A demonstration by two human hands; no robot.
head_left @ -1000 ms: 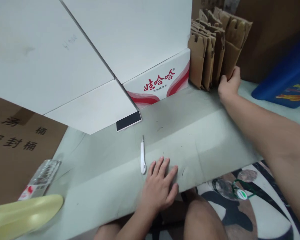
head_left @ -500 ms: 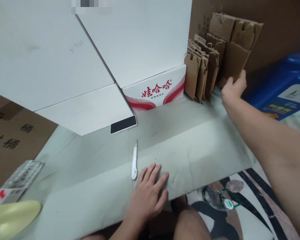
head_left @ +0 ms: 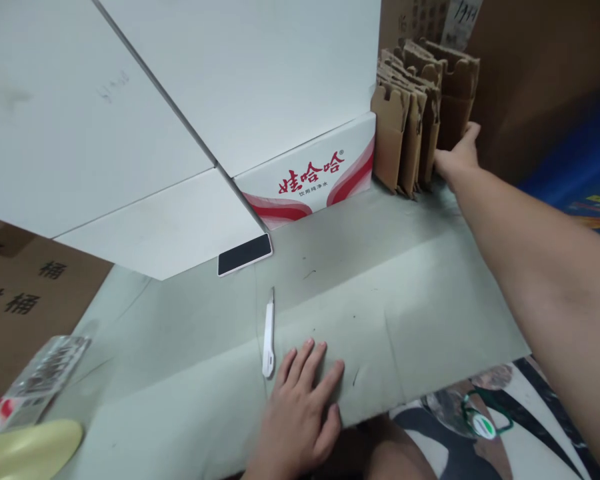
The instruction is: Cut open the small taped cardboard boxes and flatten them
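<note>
The pale grey-green cardboard sheet (head_left: 405,287) is lying flat before the white box with red lettering (head_left: 310,177). The left hand (head_left: 300,413) is resting at its near edge, grip spread wide, beside the white craft knife (head_left: 269,330). Right of the box, the outstretched right hand (head_left: 457,159) is touching the brown folded cardboard stack (head_left: 410,127), its grip hidden.

Brown cardboard pieces (head_left: 405,140) stand upright together at the grey board's (head_left: 405,280) far edge.

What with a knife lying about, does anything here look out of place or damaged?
The white knife lies loose on the grey board, its blade tip seemingly out, close beside the left hand. The brown cardboard pieces that the right hand touches have ragged, torn top edges.
</note>
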